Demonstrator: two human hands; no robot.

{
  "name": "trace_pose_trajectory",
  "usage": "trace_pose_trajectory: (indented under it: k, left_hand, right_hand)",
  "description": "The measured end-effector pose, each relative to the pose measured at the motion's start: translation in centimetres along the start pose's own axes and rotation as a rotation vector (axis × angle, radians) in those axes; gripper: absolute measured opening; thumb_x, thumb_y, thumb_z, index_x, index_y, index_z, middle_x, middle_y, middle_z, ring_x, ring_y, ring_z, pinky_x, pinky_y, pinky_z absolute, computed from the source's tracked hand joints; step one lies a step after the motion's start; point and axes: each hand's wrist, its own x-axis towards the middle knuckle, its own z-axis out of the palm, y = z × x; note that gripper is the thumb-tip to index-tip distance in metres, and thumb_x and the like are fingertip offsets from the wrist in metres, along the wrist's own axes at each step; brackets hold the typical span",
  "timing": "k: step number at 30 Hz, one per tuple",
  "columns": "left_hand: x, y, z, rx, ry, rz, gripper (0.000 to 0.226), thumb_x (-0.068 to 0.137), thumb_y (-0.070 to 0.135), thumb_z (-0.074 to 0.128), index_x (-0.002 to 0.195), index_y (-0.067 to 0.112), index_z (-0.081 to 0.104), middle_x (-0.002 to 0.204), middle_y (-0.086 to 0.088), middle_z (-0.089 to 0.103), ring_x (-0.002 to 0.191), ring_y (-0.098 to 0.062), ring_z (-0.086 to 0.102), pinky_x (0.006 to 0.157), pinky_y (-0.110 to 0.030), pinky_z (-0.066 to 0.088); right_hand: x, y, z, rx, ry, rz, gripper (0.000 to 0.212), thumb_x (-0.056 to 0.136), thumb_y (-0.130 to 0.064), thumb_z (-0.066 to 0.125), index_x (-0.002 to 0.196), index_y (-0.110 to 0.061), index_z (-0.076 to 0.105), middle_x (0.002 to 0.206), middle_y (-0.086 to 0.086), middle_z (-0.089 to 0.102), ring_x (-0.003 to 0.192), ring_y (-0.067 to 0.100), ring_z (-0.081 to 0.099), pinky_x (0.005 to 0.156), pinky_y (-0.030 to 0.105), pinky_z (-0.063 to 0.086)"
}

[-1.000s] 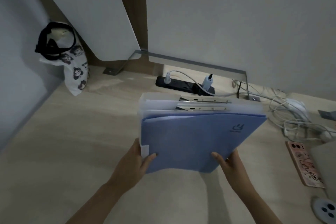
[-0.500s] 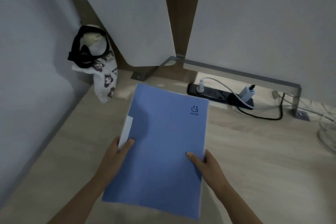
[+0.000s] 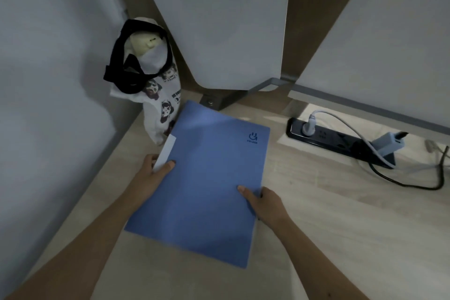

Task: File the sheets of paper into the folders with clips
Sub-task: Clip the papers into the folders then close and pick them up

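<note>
A closed blue folder [image 3: 207, 182] lies flat on the wooden desk [image 3: 328, 238] at its left side, logo at the far right corner. A white strip of paper [image 3: 165, 153] sticks out along its left edge. My left hand [image 3: 152, 175] grips that left edge, thumb on the cover beside the white strip. My right hand [image 3: 265, 202] holds the right edge, thumb pressed on top. The folder's clip and inner sheets are hidden under the cover.
A printed white bag with black straps [image 3: 151, 85] leans in the far left corner, touching the folder's far end. A black power strip [image 3: 341, 139] with plugs and cables lies at the right. Grey partition panels [image 3: 219, 19] stand behind; a wall runs along the left.
The stack of folders went from being held tilted up with clips showing to lying flat with the blue cover on top, shifted toward the left corner by the bag. Both hands kept their grip.
</note>
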Motion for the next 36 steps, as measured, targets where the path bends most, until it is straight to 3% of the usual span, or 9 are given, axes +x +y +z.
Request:
trace_pose_trajectory:
  k: [8, 12, 14, 16, 18, 21, 24, 32, 36]
  left_hand:
    - [2.6, -0.4, -0.9, 0.178, 0.118, 0.055, 0.048, 0.068, 0.06, 0.061, 0.089, 0.017, 0.056, 0.099, -0.009, 0.058, 0.092, -0.032, 0.06, 0.076, -0.044, 0.051]
    - [0.4, 0.2, -1.9, 0.329, 0.042, 0.162, 0.058, 0.055, 0.072, 0.064, 0.098, 0.037, 0.048, 0.118, 0.001, 0.045, 0.112, -0.02, 0.046, 0.092, -0.038, 0.043]
    - [-1.2, 0.4, -2.5, 0.451, -0.105, 0.17, 0.109, 0.054, 0.06, 0.078, 0.14, 0.041, 0.014, 0.145, 0.012, 0.016, 0.133, -0.007, 0.02, 0.106, -0.035, 0.029]
    - [-2.8, 0.6, -3.1, 0.72, -0.234, 0.174, 0.137, 0.047, 0.065, 0.077, 0.137, 0.043, -0.025, 0.147, 0.024, -0.014, 0.136, 0.0, 0.004, 0.109, -0.037, 0.026]
    - [-3.6, -0.7, -3.8, 0.922, -0.264, 0.328, 0.134, 0.037, 0.076, 0.059, 0.127, 0.049, -0.037, 0.15, 0.016, -0.022, 0.141, -0.014, 0.015, 0.1, -0.043, 0.04]
    - [-3.7, -3.3, -3.7, 1.125, -0.206, 0.595, 0.142, 0.033, 0.068, 0.063, 0.144, 0.031, -0.019, 0.153, -0.016, 0.003, 0.1, -0.042, 0.062, 0.047, -0.033, 0.051]
    - [-3.2, -3.9, -3.2, 1.178, -0.24, 0.542, 0.147, 0.027, 0.042, 0.085, 0.146, 0.015, 0.004, 0.144, -0.025, 0.017, 0.067, -0.04, 0.064, 0.031, -0.028, 0.043]
    - [-1.5, -4.8, -3.7, 1.115, -0.233, 0.573, 0.133, 0.052, 0.041, 0.074, 0.142, 0.034, -0.023, 0.108, -0.022, 0.05, 0.069, -0.031, 0.055, 0.049, -0.037, 0.053]
    - [-2.1, -3.9, -3.6, 1.104, -0.258, 0.488, 0.126, 0.06, 0.044, 0.071, 0.14, 0.038, -0.026, 0.123, -0.018, 0.043, 0.086, -0.031, 0.056, 0.071, -0.036, 0.054]
  right_hand:
    - [1.4, -1.4, -0.9, -0.328, 0.033, -0.004, 0.053, 0.082, -0.066, 0.042, 0.069, -0.014, 0.043, 0.068, 0.0, 0.052, 0.065, 0.02, 0.053, 0.057, 0.029, 0.043]
    - [-1.6, -0.9, -1.1, -0.246, 0.202, -0.131, 0.065, 0.083, -0.059, 0.049, 0.125, -0.011, 0.038, 0.122, 0.009, 0.048, 0.109, 0.029, 0.052, 0.085, 0.04, 0.047]
    - [-3.9, -0.5, -0.6, -0.245, 0.121, -0.231, 0.093, 0.076, -0.067, 0.049, 0.146, -0.023, 0.008, 0.151, 0.006, 0.016, 0.137, 0.024, 0.025, 0.105, 0.039, 0.035]
    - [-5.7, 0.2, 1.3, -0.449, 0.073, -0.349, 0.105, 0.065, -0.079, 0.041, 0.147, -0.033, -0.006, 0.157, 0.001, -0.006, 0.144, 0.022, 0.007, 0.112, 0.044, 0.024]
    - [-6.2, 1.6, 3.5, -0.713, 0.158, -0.428, 0.111, 0.056, -0.083, 0.04, 0.148, -0.027, 0.013, 0.156, 0.013, 0.013, 0.139, 0.035, 0.026, 0.101, 0.052, 0.037]
    - [-6.0, 2.8, 5.3, -0.894, 0.171, -0.43, 0.12, 0.042, -0.08, 0.062, 0.141, -0.018, 0.036, 0.145, 0.02, 0.031, 0.128, 0.044, 0.035, 0.087, 0.057, 0.048]
    - [-5.5, 3.6, 5.5, -0.925, 0.215, -0.479, 0.118, 0.042, -0.073, 0.071, 0.14, -0.017, 0.038, 0.143, 0.022, 0.033, 0.125, 0.048, 0.036, 0.09, 0.061, 0.043]
    - [-4.6, 4.1, 5.2, -0.845, 0.206, -0.572, 0.11, 0.051, -0.065, 0.074, 0.141, -0.015, 0.034, 0.144, 0.027, 0.025, 0.112, 0.044, 0.057, 0.091, 0.048, 0.049]
    - [-4.4, 3.6, 4.8, -0.823, 0.155, -0.557, 0.117, 0.041, -0.062, 0.08, 0.139, -0.015, 0.035, 0.144, 0.025, 0.024, 0.109, 0.041, 0.06, 0.088, 0.043, 0.051]
